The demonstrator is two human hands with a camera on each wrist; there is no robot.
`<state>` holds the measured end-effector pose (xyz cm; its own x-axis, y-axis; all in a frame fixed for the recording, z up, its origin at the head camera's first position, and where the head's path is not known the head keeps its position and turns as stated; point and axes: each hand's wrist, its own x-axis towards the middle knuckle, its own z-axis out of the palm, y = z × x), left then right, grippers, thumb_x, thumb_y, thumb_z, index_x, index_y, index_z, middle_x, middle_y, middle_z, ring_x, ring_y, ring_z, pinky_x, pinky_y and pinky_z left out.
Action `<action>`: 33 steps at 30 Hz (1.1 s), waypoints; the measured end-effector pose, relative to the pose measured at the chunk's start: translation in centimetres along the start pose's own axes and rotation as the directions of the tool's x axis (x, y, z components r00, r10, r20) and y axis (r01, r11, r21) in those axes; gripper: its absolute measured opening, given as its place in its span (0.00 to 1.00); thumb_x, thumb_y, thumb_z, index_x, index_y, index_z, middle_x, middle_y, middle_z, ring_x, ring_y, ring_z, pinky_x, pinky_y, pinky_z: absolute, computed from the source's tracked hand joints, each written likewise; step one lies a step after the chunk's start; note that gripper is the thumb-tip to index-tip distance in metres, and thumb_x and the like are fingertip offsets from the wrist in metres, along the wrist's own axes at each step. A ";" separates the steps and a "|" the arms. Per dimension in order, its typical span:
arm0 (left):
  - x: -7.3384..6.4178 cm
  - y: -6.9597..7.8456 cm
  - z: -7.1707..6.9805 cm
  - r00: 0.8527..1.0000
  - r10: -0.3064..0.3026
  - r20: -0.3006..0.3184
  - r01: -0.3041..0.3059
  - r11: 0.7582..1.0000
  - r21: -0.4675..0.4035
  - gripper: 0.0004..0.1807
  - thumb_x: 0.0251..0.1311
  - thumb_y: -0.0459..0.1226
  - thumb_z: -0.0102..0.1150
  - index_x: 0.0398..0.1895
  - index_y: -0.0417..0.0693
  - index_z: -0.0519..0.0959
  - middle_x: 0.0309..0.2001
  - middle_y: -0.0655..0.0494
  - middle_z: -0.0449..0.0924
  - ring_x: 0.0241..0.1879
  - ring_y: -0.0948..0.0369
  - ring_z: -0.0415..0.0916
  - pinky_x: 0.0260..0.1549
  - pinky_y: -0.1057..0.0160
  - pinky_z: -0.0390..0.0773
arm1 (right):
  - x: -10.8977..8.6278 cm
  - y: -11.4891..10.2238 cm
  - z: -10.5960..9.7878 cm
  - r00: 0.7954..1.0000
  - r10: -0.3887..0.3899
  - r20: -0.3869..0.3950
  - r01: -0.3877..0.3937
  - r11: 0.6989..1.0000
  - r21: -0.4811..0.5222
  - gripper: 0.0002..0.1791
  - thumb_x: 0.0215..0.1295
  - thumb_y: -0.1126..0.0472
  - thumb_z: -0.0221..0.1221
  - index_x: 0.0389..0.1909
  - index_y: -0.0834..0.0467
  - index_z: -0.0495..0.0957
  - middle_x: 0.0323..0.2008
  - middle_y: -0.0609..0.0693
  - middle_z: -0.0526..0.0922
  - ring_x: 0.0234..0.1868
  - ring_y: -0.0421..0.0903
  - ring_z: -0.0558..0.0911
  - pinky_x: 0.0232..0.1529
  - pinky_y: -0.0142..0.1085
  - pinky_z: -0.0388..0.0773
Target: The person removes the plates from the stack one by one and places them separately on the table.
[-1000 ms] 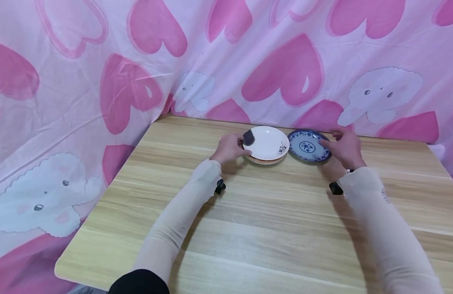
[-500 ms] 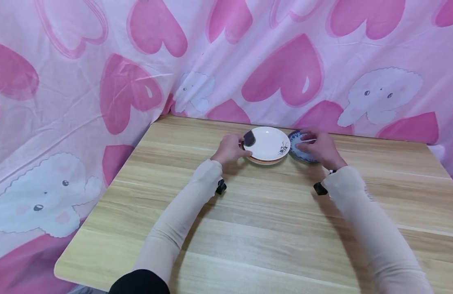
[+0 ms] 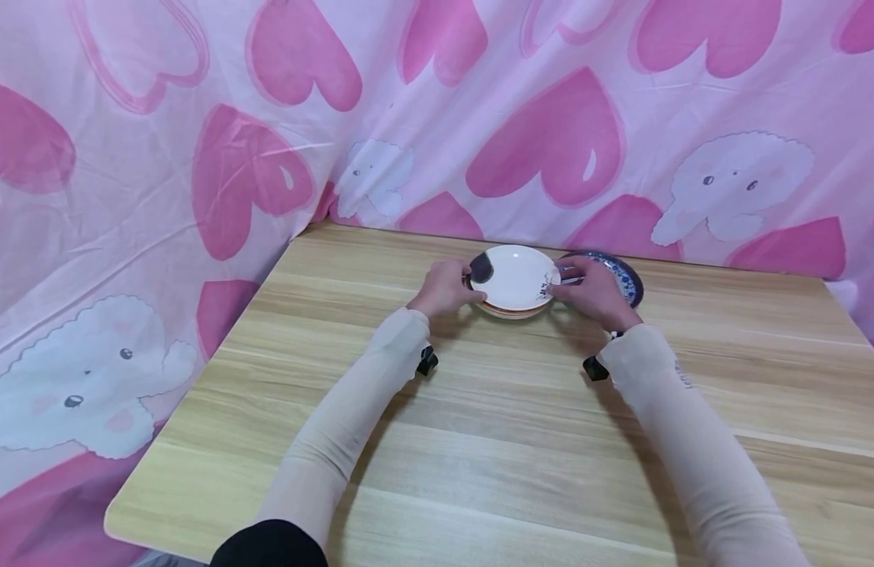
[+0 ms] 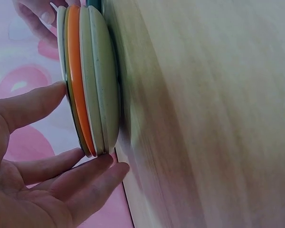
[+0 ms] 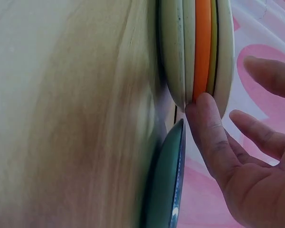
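Note:
A stack of plates (image 4: 75, 80) sits near the table's back edge, topped by a white plate (image 3: 513, 276) with a dark patch and a floral sprig. Orange and cream rims show below it from the side. My left hand (image 3: 442, 288) holds the stack's left edge, thumb at the top rim and fingers along the side. On the opposite side my right hand (image 3: 597, 294) touches the rims with its fingertips, its thumb (image 5: 270, 78) apart from them. A blue-and-white patterned plate (image 3: 628, 282) lies right beside the stack, partly hidden behind the right hand.
The wood-grain table (image 3: 479, 441) stretches in front of the plates and to both sides. A pink curtain (image 3: 543, 142) with hearts hangs along its back and left.
My right hand has moved left from the blue-and-white plate's right edge, across it, to the right side of the stack. The left hand has stayed at the stack.

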<state>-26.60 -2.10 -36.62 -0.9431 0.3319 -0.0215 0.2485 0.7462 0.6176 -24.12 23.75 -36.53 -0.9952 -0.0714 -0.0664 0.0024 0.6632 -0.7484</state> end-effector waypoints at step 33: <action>-0.3 0.0 0.2 0.999 -0.014 0.047 0.015 1.000 -0.013 0.37 0.40 0.45 0.73 0.57 0.45 0.73 0.54 0.52 0.76 0.53 0.57 0.72 0.57 0.60 0.72 | -0.5 0.3 -0.1 0.999 0.047 -0.013 -0.046 0.997 0.055 0.28 0.56 0.56 0.62 0.59 0.56 0.70 0.60 0.57 0.71 0.55 0.50 0.71 0.47 0.32 0.70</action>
<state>-26.24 -2.13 -36.80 -0.9350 0.3482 -0.0676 0.2316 0.7436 0.6272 -23.61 24.10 -36.67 -0.9952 -0.0309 -0.0932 0.0537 0.6237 -0.7798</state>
